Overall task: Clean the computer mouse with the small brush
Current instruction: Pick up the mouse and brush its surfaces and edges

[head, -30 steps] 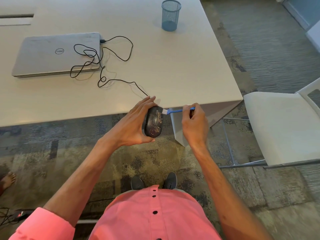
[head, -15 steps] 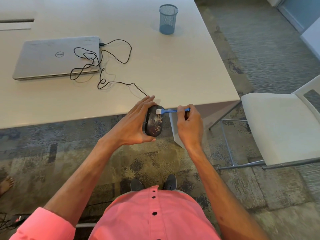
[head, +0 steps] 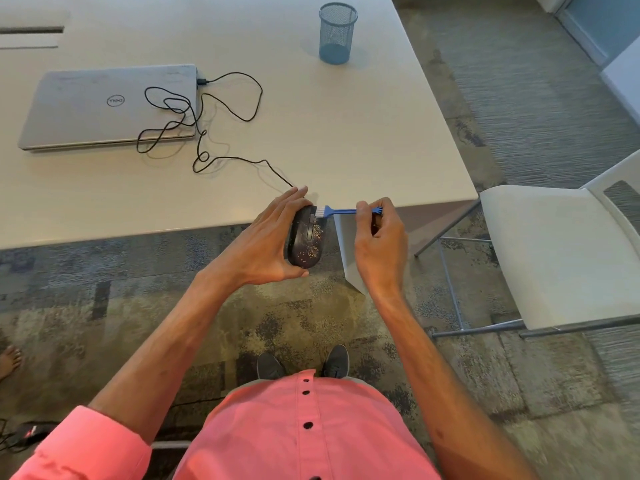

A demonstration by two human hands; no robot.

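Floor: patterned carpet underfoot, white chair (head: pixel 554 251) to the right, pale desk (head: pixel 346 133) ahead
Left hand (head: pixel 266 244): grip closed around the computer mouse (head: pixel 306 242), thumb under its near end, fingers along its far-left side, holding it in the air just off the desk's near edge
Mouse axis: long axis runs near to far, button end away, top face up and speckled with crumbs
Right hand (head: pixel 377 237): to the right of the mouse, grip pinched on the small brush (head: pixel 341 212), wrist bent, knuckles up
Key relation: brush handle lies crosswise, bristles pointing left and touching the mouse's far right edge; next stroke likely sweeps toward the near end
Cable (head: pixel 221 157): leads from the mouse across the desk to the closed laptop (head: pixel 104 105)
Far: mesh cup (head: pixel 337 32) stands well apart
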